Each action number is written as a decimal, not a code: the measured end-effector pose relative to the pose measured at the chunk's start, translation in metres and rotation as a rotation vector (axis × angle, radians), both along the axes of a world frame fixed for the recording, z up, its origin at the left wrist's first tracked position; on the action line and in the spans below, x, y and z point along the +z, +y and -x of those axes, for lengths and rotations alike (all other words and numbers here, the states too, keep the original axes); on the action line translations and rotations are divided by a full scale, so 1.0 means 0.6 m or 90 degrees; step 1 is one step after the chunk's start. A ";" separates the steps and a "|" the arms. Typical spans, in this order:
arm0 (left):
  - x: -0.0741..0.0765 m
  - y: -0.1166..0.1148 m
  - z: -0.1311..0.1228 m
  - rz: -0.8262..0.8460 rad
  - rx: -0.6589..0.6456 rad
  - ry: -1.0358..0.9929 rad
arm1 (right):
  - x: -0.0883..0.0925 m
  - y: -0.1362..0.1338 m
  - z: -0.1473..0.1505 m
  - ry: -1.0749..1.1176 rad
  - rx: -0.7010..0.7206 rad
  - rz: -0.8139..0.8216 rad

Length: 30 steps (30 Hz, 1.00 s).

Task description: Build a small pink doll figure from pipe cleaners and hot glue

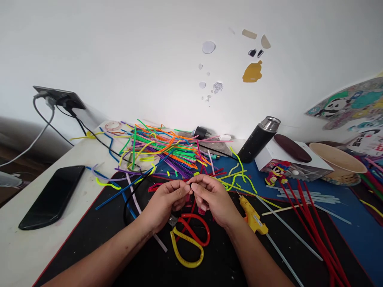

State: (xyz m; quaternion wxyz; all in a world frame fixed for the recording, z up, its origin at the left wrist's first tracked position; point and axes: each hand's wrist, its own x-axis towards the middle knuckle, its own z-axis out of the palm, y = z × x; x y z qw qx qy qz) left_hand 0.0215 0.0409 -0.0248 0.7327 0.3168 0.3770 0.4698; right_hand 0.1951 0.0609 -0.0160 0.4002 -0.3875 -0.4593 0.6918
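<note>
My left hand and my right hand meet over the black mat, thumbs and fingertips pinched together. Between the fingertips is a tiny dark bit, too small to name. Just below them lie scissors with one red and one yellow handle; their blades are mostly hidden under my left hand. To the right of my right hand rests a yellow glue gun with a clear glue stick in its back. Red pipe-cleaner pieces lie partly hidden behind my hands.
Beyond my hands spreads a heap of coloured pipe cleaners. A black phone lies at left. At right are a black flask, a white box, a small figurine, a bowl, glue sticks and red pipe cleaners.
</note>
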 end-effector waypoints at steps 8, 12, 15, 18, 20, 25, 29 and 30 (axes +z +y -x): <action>0.003 0.001 0.002 -0.028 0.009 0.018 | 0.010 0.008 -0.013 0.059 -0.075 0.015; 0.009 0.007 0.002 -0.023 0.088 0.009 | 0.028 0.021 -0.038 0.138 -0.196 0.035; 0.013 0.010 0.002 0.003 0.116 0.006 | 0.035 0.028 -0.050 0.163 -0.237 0.042; 0.012 0.011 0.002 0.021 0.110 0.010 | 0.034 0.029 -0.049 0.162 -0.227 0.052; 0.009 0.011 0.002 0.025 0.101 0.013 | 0.034 0.027 -0.045 0.152 -0.211 0.056; 0.000 0.013 0.003 0.020 0.084 0.029 | 0.032 0.022 -0.037 0.136 -0.193 0.061; 0.003 0.012 0.001 0.020 0.078 0.031 | 0.027 0.017 -0.028 0.119 -0.155 0.069; 0.005 0.011 0.001 0.021 0.076 0.030 | 0.025 0.015 -0.025 0.114 -0.141 0.068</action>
